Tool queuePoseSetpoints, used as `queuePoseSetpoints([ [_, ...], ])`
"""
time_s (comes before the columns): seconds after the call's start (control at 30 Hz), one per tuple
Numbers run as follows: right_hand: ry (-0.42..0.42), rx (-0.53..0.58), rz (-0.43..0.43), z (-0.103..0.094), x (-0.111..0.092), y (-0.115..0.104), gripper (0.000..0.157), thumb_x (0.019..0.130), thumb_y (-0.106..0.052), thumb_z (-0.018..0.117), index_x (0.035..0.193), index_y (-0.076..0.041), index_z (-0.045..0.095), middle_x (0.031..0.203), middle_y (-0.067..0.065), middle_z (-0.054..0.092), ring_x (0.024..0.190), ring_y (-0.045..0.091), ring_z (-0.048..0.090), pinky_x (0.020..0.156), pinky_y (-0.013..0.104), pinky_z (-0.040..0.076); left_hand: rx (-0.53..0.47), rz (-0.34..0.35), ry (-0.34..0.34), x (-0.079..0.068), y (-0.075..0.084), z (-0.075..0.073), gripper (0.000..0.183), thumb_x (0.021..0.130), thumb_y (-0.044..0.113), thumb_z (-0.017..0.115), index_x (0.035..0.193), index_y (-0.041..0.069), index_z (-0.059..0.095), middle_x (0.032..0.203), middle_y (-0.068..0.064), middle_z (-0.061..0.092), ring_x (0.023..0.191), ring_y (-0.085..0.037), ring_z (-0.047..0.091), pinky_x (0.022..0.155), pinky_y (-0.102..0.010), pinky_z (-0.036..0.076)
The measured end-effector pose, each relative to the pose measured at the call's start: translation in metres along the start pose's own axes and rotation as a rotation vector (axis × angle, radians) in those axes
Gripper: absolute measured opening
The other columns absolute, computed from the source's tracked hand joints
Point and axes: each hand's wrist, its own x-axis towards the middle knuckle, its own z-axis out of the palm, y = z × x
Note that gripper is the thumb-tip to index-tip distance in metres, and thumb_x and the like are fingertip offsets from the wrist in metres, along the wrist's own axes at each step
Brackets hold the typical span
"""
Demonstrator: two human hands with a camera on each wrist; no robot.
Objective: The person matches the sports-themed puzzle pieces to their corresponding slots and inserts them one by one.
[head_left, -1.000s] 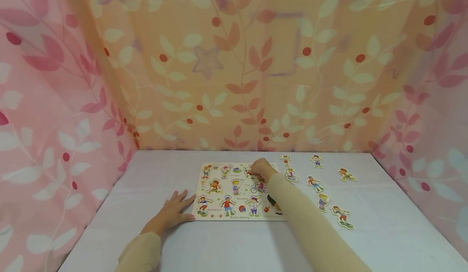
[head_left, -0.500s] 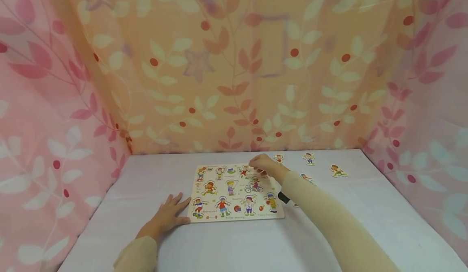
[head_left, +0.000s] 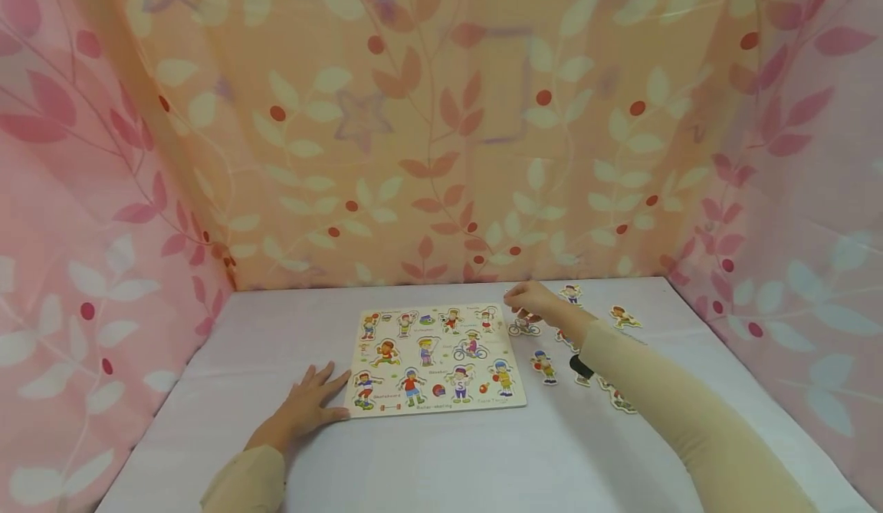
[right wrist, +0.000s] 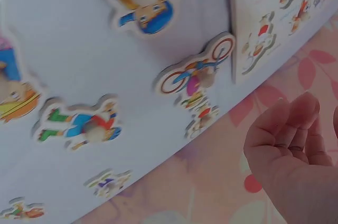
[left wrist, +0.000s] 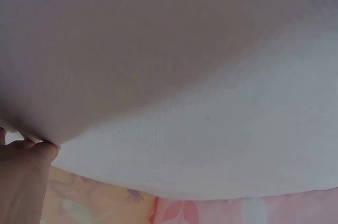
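A wooden puzzle board printed with children playing sports lies flat on the table. My left hand rests on the table with fingers spread, its fingertips at the board's left edge. Just past the board's far right corner, my right hand hovers over loose pieces with its fingers loosely bent. Nothing shows between its fingers in the right wrist view. Nearest to it is a cyclist piece, which has a small knob. A smaller piece lies beyond the cyclist, mostly hidden by the hand in the head view.
More loose knobbed pieces lie right of the board, among them a blue-capped figure, a runner and a purple-capped figure. The right forearm covers some of them. Floral cloth walls stand behind and at both sides.
My right hand has moved rightward off the board's upper figures to the loose pieces. The left hand stays by the board's left edge. The head view has shifted slightly.
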Motion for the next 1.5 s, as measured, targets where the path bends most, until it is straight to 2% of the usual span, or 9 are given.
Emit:
queuePoseSetpoints([
  [0.13, 0.0, -0.029, -0.017, -0.011, -0.01, 0.002, 0.033, 0.098, -0.019, 0.058, 0.123, 0.003, 0.059, 0.099, 0.017, 0.062, 0.078, 0.024, 0.061, 0.062, 0.029, 0.048, -0.006, -0.008, -0.001, 0.0, 0.0, -0.001, 0.079, 0.081, 0.045, 0.073, 0.144, 0.007, 0.046, 0.152, -0.032, 0.025, 0.138, -0.057, 0.008, 0.106, -0.072, 0.007],
  [0.37, -0.064, -0.062, -0.067, -0.038, -0.028, 0.004, 0.033, 0.1, -0.023, 0.054, 0.12, 0.003, 0.059, 0.105, 0.02, 0.062, 0.093, 0.033, 0.06, 0.076, 0.043, 0.051, -0.007, -0.012, -0.001, 0.0, 0.0, -0.003, 0.078, 0.081, 0.044, 0.073, 0.144, 0.006, 0.046, 0.152, -0.032, 0.024, 0.138, -0.057, 0.007, 0.106, -0.072, 0.007],
  [0.5, -0.062, -0.071, -0.062, -0.05, -0.033, 0.008, 0.037, 0.099, -0.025, 0.056, 0.122, 0.003, 0.058, 0.102, 0.018, 0.062, 0.087, 0.026, 0.06, 0.074, 0.04, 0.051, -0.019, -0.021, -0.002, 0.0, -0.002, -0.005, 0.079, 0.081, 0.045, 0.073, 0.144, 0.006, 0.045, 0.152, -0.032, 0.023, 0.139, -0.056, 0.005, 0.106, -0.072, 0.006],
  [0.67, -0.067, -0.068, -0.046, -0.058, -0.035, 0.015, 0.038, 0.099, -0.024, 0.057, 0.124, 0.004, 0.057, 0.101, 0.013, 0.063, 0.09, 0.029, 0.06, 0.07, 0.036, 0.049, -0.015, -0.024, -0.001, 0.0, -0.007, -0.005, 0.08, 0.081, 0.046, 0.073, 0.145, 0.007, 0.045, 0.153, -0.032, 0.023, 0.139, -0.056, 0.005, 0.106, -0.072, 0.006],
  [0.83, -0.043, -0.042, -0.041, -0.057, -0.03, 0.023, 0.038, 0.098, -0.022, 0.057, 0.126, 0.003, 0.057, 0.104, 0.013, 0.064, 0.1, 0.036, 0.057, 0.072, 0.037, 0.048, -0.006, -0.019, 0.002, -0.001, -0.011, -0.005, 0.081, 0.081, 0.047, 0.072, 0.145, 0.007, 0.045, 0.152, -0.032, 0.023, 0.138, -0.057, 0.006, 0.106, -0.073, 0.006],
  [1.1, 0.028, 0.022, 0.001, -0.047, -0.011, 0.038, 0.044, 0.097, -0.025, 0.062, 0.131, 0.001, 0.054, 0.127, 0.019, 0.057, 0.115, 0.038, 0.049, 0.09, 0.052, 0.045, -0.027, -0.023, 0.002, -0.001, -0.006, -0.005, 0.079, 0.081, 0.045, 0.074, 0.144, 0.006, 0.045, 0.152, -0.032, 0.023, 0.139, -0.057, 0.005, 0.106, -0.073, 0.005],
  [1.23, 0.035, 0.023, -0.031, -0.043, -0.002, 0.044, 0.047, 0.098, -0.023, 0.06, 0.135, 0.004, 0.049, 0.134, 0.025, 0.052, 0.119, 0.041, 0.047, 0.095, 0.059, 0.041, -0.026, -0.018, 0.006, -0.003, -0.003, -0.005, 0.078, 0.081, 0.043, 0.074, 0.144, 0.006, 0.046, 0.152, -0.032, 0.023, 0.139, -0.057, 0.005, 0.106, -0.073, 0.006],
  [1.4, 0.087, -0.019, -0.095, -0.039, 0.01, 0.052, 0.042, 0.096, -0.013, 0.061, 0.13, 0.01, 0.05, 0.128, 0.029, 0.053, 0.111, 0.038, 0.054, 0.092, 0.054, 0.045, -0.029, 0.0, 0.012, -0.004, 0.001, -0.004, 0.077, 0.082, 0.043, 0.073, 0.143, 0.006, 0.047, 0.152, -0.032, 0.024, 0.138, -0.058, 0.007, 0.105, -0.074, 0.007],
  [1.5, 0.125, -0.015, -0.075, -0.036, 0.017, 0.055, 0.039, 0.096, -0.011, 0.061, 0.129, 0.009, 0.052, 0.126, 0.029, 0.054, 0.106, 0.035, 0.055, 0.089, 0.05, 0.046, -0.022, 0.01, 0.012, -0.003, 0.003, -0.002, 0.077, 0.081, 0.043, 0.073, 0.143, 0.006, 0.047, 0.151, -0.032, 0.025, 0.138, -0.058, 0.008, 0.105, -0.074, 0.008],
])
